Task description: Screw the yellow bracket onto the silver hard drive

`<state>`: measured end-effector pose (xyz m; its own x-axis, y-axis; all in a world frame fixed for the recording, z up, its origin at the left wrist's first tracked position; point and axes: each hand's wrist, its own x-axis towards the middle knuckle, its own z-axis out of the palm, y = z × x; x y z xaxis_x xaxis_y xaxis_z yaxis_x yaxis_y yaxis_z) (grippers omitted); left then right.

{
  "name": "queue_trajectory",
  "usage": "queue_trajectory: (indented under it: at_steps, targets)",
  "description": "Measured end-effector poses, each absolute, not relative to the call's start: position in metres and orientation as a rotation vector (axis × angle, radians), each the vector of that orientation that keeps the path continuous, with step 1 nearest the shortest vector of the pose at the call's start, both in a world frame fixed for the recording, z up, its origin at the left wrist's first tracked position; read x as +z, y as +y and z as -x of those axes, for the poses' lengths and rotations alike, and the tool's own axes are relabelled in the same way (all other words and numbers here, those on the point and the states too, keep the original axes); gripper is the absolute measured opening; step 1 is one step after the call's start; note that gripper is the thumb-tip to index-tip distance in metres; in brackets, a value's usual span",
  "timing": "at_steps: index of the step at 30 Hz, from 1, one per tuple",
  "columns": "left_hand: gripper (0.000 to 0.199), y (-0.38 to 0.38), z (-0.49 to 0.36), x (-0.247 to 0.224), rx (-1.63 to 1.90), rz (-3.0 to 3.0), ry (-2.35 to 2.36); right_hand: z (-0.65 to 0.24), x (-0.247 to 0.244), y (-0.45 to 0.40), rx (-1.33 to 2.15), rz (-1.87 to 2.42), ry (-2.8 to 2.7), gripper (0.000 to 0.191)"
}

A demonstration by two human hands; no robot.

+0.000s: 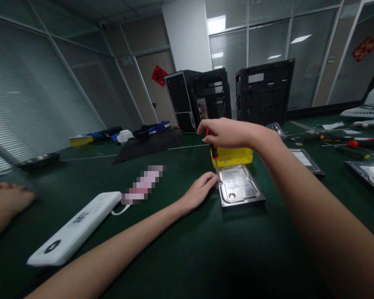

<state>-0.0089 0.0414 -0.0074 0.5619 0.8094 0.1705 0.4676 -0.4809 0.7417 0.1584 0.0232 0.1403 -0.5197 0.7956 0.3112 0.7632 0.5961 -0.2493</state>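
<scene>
A silver hard drive [238,185] lies flat on the dark green table, its metal cover facing up. My right hand [222,132] is closed around the red and black handle of a screwdriver [215,151], held upright with its shaft pointing down at the drive's left edge. Beside that same edge, my left hand [202,189] rests on the table with curled fingers, gripping the drive's side close to the screwdriver tip. The exact contact of tip and fingertips is too small to tell. Just behind the drive stands a yellow tray [237,155] with small bits in it.
Computer cases [179,101] stand at the back. A white power bank [77,228] with a cable lies left, and another person's hand [9,203] rests at the left edge. To the right are other drives [305,160] and hand tools [333,139]. A black panel [149,145] lies back left.
</scene>
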Motion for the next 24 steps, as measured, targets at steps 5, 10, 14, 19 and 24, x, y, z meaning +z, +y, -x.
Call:
queue_trajectory:
  at_steps: [5,10,14,19,24]
  targets:
    - [0.03,0.0413,0.0086,-0.0069,0.697,-2.163,1.015,-0.1619,0.139,0.0264,0.078,1.228,-2.452,0.037]
    - [0.028,0.0404,0.0102,-0.0058,0.677,-2.169,1.006,-0.1615,0.1395,0.0247,0.132,1.256,-2.45,0.039]
    - [0.032,0.0384,0.0114,-0.0034,0.657,-2.181,1.044,-0.1625,0.1383,0.0267,0.104,1.29,-2.439,0.038]
    - [0.033,0.0355,0.0099,-0.0004,0.662,-2.184,1.046,-0.1644,0.1376,0.0279,0.081,1.271,-2.438,0.037]
    - [0.033,0.0341,0.0088,0.0008,0.681,-2.175,1.058,-0.1633,0.1383,0.0268,0.099,1.266,-2.456,0.037]
